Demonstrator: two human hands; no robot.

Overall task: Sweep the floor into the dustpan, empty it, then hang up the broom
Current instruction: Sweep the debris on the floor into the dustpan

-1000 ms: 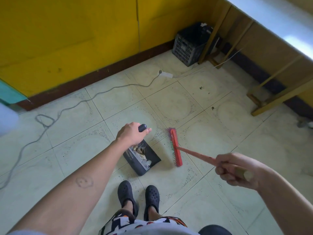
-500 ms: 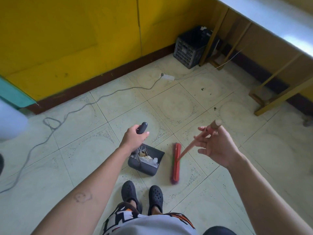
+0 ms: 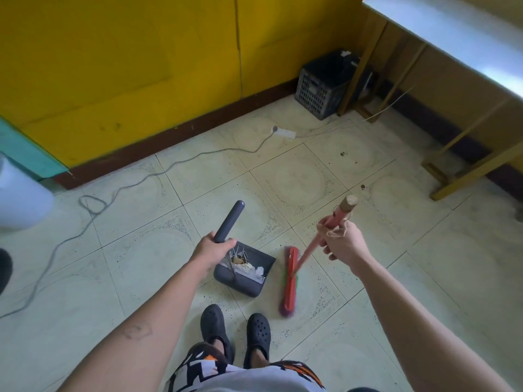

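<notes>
Broom head (image 3: 289,290) lies lengthwise, near-to-far

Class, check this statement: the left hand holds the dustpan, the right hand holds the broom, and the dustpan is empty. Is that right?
Not quite. The dustpan is not empty: the head view shows litter lying in it. The rest stands: the left hand holds the dustpan and the right hand holds the broom.

Blurred broom head (image 3: 289,287); cropped table (image 3: 452,32)

Dark grey dustpan (image 3: 245,274), red broom (image 3: 291,281), yellow wall (image 3: 119,66), pale green floor (image 3: 283,176)
</notes>
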